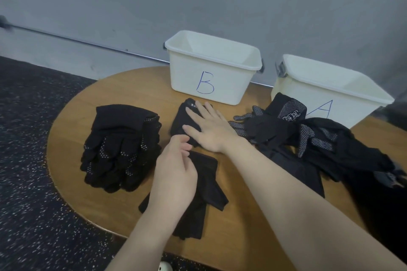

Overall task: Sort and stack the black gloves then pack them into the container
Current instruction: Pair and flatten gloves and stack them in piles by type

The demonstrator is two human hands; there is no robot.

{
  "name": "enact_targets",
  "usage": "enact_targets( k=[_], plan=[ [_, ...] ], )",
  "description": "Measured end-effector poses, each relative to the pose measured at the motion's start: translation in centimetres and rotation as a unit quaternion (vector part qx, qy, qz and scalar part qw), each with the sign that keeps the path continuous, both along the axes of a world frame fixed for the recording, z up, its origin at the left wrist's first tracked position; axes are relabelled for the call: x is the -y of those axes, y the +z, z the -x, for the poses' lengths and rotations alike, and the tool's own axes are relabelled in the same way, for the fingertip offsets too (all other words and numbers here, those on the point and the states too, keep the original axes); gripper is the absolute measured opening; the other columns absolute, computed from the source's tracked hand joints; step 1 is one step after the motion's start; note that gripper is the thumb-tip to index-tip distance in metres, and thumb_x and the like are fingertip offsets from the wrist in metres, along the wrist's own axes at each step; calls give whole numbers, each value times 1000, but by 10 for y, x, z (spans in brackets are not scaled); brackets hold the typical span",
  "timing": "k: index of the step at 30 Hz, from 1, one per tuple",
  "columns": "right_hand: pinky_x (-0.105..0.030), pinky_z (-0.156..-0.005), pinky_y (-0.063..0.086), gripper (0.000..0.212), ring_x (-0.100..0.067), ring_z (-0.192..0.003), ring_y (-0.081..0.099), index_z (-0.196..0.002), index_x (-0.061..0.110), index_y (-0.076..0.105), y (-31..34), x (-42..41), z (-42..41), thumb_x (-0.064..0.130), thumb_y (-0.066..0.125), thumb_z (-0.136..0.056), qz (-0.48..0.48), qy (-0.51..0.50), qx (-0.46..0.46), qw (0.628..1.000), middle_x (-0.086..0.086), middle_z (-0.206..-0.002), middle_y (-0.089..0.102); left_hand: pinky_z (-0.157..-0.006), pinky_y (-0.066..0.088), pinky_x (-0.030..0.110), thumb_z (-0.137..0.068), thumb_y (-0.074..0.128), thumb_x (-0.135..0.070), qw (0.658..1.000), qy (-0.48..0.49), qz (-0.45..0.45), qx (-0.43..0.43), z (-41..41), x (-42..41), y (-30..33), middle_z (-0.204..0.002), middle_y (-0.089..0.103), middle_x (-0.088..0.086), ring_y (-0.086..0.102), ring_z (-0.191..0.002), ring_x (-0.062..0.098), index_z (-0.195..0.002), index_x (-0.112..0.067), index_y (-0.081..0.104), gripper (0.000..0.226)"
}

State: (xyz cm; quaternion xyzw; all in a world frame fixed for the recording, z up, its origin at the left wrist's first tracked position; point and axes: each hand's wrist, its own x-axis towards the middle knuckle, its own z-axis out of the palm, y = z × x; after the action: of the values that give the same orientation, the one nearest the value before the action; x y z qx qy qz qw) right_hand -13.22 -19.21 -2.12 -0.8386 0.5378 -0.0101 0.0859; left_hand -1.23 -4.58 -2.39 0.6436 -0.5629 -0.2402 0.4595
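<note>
Tabletop: round, wooden, against grey wall, over speckled dark floor. Two white bins, B and A. Stacked black gloves left; loose pile right. Right hand flat, pressing centre glove; left hand loosely curled, grip uncertain.

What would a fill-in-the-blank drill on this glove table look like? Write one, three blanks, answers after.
1. The right hand lies flat on a ___ glove.
2. The bin directly behind that hand is marked ___.
3. The stacked gloves lie to the ___ of the left hand.

Answers: black; B; left
</note>
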Motion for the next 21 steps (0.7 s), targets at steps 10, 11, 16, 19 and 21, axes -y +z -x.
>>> enact_targets(
  k=[10,11,16,19,21],
  plan=[
    [-18,-123,13,50,-9,-153,24,-153,21,46,43,-84,61,39,49,-107,74,-58,218,971,2,-165,34,-91,46,21,-100,55,-10,999,-21,6,45,2,1,-2,-114,61,-7,58,-106,7,-133,-19,56,34],
    [-8,-116,17,44,-3,-145,34,-147,19,53,46,-102,77,33,55,-105,90,-74,247,962,4,-157,44,-91,47,22,-100,55,-11,998,-24,6,49,2,1,-2,-114,61,-7,59,-106,7,-133,-19,56,34],
    [-4,-91,41,15,15,-106,56,-113,18,73,36,-180,158,20,67,-99,145,-206,280,926,14,-112,69,-93,48,25,-100,57,-12,994,-40,26,97,4,-7,5,-116,63,-2,60,-109,13,-133,-14,58,33],
    [-11,-96,44,18,10,-106,57,-114,20,72,14,-206,182,19,70,-96,157,-240,244,926,15,-113,66,-91,47,24,-100,56,-11,982,-76,99,139,16,-18,18,-113,65,0,64,-106,14,-128,-10,62,29],
    [-12,-106,37,26,7,-116,50,-122,21,70,3,-215,186,22,70,-96,148,-236,212,937,16,-125,60,-89,49,23,-101,54,-16,972,-121,123,161,32,-27,26,-112,65,-5,64,-103,10,-124,-14,64,26]
  ],
)
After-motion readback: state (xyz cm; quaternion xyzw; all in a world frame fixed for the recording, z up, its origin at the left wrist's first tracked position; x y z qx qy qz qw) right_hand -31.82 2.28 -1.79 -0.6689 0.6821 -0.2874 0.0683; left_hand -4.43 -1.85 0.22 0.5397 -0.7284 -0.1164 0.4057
